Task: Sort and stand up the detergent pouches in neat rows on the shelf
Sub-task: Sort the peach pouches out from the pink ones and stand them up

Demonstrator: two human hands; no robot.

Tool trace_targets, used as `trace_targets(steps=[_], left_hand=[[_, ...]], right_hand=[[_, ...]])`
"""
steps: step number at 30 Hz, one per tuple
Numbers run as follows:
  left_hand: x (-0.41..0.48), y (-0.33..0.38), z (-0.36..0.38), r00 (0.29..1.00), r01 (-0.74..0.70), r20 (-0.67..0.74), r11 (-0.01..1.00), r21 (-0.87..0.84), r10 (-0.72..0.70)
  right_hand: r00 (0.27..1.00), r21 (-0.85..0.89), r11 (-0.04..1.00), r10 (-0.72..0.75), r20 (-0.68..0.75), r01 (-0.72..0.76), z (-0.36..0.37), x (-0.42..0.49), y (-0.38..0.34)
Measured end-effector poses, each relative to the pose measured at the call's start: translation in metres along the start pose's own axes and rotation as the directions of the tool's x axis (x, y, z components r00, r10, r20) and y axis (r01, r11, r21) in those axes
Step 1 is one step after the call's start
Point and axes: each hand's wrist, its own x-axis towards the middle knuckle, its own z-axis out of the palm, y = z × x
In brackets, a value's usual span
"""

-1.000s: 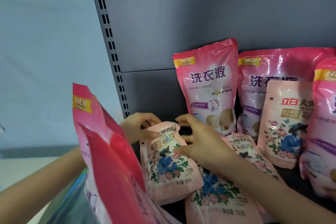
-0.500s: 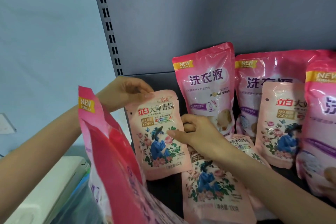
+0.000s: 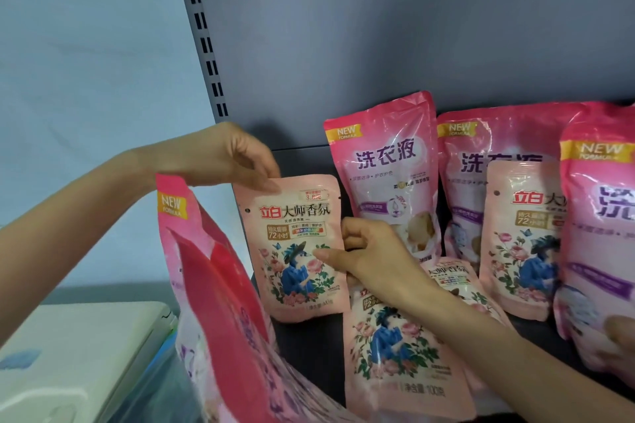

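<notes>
The small floral pouch (image 3: 295, 247) stood upright near the left end of the shelf (image 3: 302, 343), its printed face turned outward, and it was held at two places so that it would not flop. The left hand (image 3: 226, 156) reached over from above and pinched the pouch's top left corner between thumb and fingertips, the rest of the hand loosely curled; that grip looked meant to keep the soft bag vertical. The right hand (image 3: 371, 254) was half closed against the pouch's right edge, thumb laid across the picture and fingers tucked behind, probably steadying it while its base settled. Whether the bottom already rested on the shelf or hung just above it could not be told, since the lower edge met only dark shadow. Just beside it, under the right wrist, a second floral pouch (image 3: 398, 354) lay flat, not yet stood up, with another partly hidden behind it. At the back, a tall pink pouch (image 3: 381, 175) leaned against the grey back panel (image 3: 378, 27), forming the rear row, and a standing floral pouch (image 3: 519, 244) showed the front row intended. A large pink pouch (image 3: 220, 302) tilted in the near foreground, off the left end.
</notes>
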Motion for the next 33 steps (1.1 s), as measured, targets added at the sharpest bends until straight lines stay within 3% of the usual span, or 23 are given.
trace_targets(steps=[7, 12, 16, 20, 26, 29, 33], left_hand=[[0.007, -0.006, -0.011, 0.999, 0.042, 0.017, 0.998, 0.057, -0.043], [0.01, -0.017, -0.004, 0.996, 0.051, -0.076, 0.996, 0.077, -0.046], [0.011, -0.023, 0.0, 0.985, 0.066, -0.166, 0.988, 0.143, -0.041], [0.007, -0.023, 0.007, 0.972, 0.037, -0.233, 0.983, 0.181, 0.007], [0.0, -0.027, 0.013, 0.965, -0.002, -0.25, 0.957, 0.289, 0.077], [0.0, -0.03, 0.016, 0.96, -0.047, -0.229, 0.903, 0.428, 0.159], [-0.001, -0.029, 0.017, 0.959, -0.087, -0.212, 0.906, 0.415, 0.189]], right_hand=[[0.997, -0.189, 0.979, -0.074, 0.036, 0.08, 0.001, 0.001, 0.004], [0.995, -0.285, 0.955, -0.069, 0.068, 0.086, -0.001, 0.003, 0.006], [0.995, -0.491, 0.868, -0.037, 0.094, 0.078, -0.004, -0.001, 0.006], [0.988, -0.603, 0.783, -0.104, 0.117, 0.154, -0.007, -0.007, -0.004], [0.976, -0.82, 0.529, -0.137, 0.17, 0.217, -0.023, -0.022, -0.026], [0.977, -0.84, 0.501, -0.116, 0.176, 0.211, -0.026, -0.037, -0.036], [0.991, -0.869, 0.476, -0.068, 0.118, 0.136, -0.029, -0.057, -0.046]])
